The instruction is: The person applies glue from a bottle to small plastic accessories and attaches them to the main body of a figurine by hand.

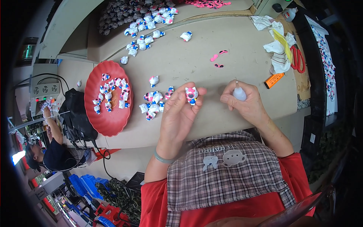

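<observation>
Between the thumb and fingers of my left hand (177,108) is a small white cat figurine (191,94) with pink glasses and a blue body, its face turned up. My right hand (245,102) grips a small whitish squeeze bottle (239,94) with a thin tip pointing away from me. The two hands are apart, with the bottle tip not touching the figurine. Just left of my left hand lies a cluster of similar figurines (153,108). Farther out on the table are a few loose pink glasses pieces (214,58).
A red scalloped tray (107,130) with several figurines stands at left. Many figurines (141,26) and pink pieces (208,3) lie at the back. Rags (278,47), red-handled scissors (298,59) and an orange box (274,80) are at right. Another person (56,151) works far left.
</observation>
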